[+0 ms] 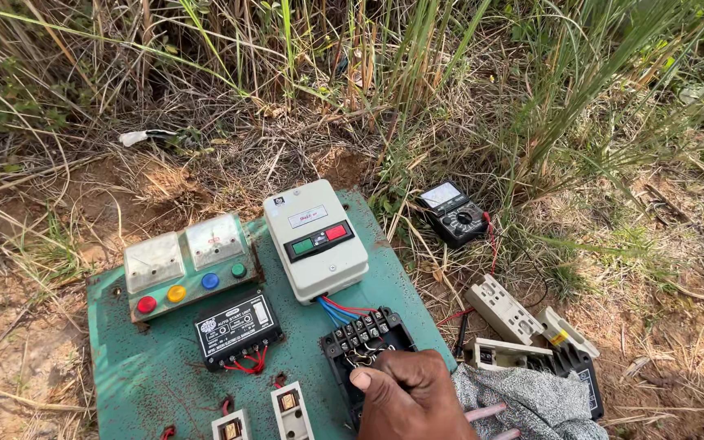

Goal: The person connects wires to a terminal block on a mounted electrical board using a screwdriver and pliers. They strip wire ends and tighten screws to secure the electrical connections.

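Observation:
My right hand is at the bottom centre, fingers curled over the lower part of a black terminal block. The block is mounted on a green metal board lying on the ground. What the fingers hold underneath is hidden. Blue and red wires run from the block up into a white starter box with a green and a red button. My left hand is out of view.
On the board's left sit a meter panel with coloured round lamps, a black module and two white fuse holders. A multimeter, loose white casings and a grey cloth lie to the right. Tall grass stands behind.

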